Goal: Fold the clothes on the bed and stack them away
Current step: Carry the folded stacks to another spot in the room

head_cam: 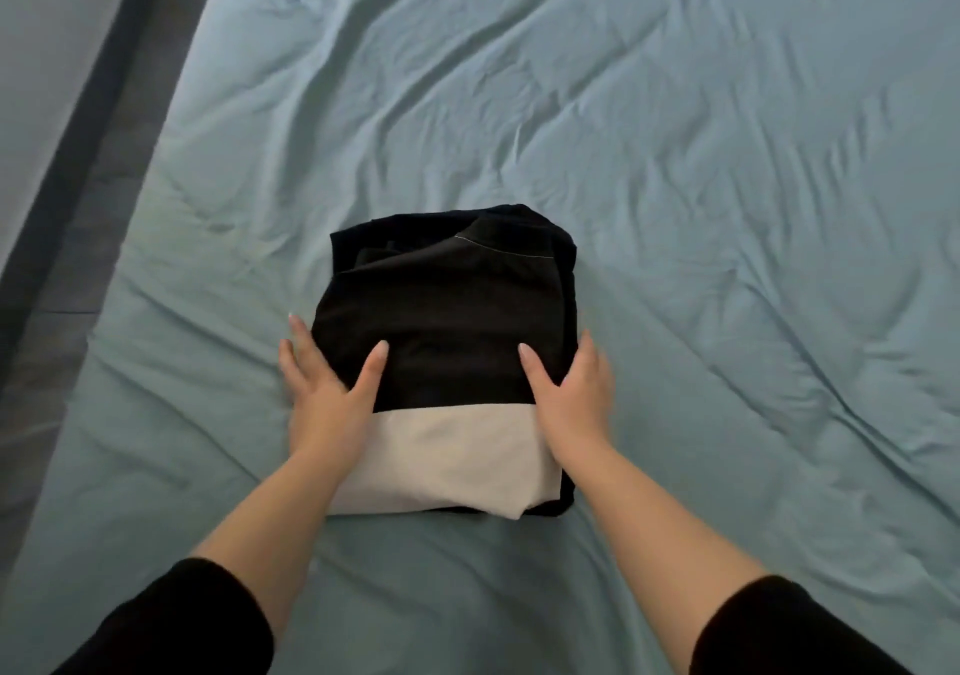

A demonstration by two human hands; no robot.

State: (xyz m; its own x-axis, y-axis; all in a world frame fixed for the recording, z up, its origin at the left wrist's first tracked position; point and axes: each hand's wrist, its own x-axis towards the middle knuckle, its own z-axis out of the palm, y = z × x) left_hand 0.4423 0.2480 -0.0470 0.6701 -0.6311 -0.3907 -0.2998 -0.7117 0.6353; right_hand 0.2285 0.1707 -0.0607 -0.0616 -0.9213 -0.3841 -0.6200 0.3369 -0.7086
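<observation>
A small stack of folded clothes lies on the bed: a black folded garment (447,310) on top, a white folded garment (452,461) under it showing at the near side, and a dark layer peeking out at the bottom near edge. My left hand (327,383) holds the stack's left side, thumb on top of the black fabric and fingers along the edge. My right hand (569,388) holds the right side the same way, thumb on top, fingers down the side. Both forearms reach in from black sleeves.
The teal bed sheet (701,180) is wrinkled all around the stack. The bed's left edge runs diagonally at the left, with a dark strip of floor (88,196) and a pale wall beyond it.
</observation>
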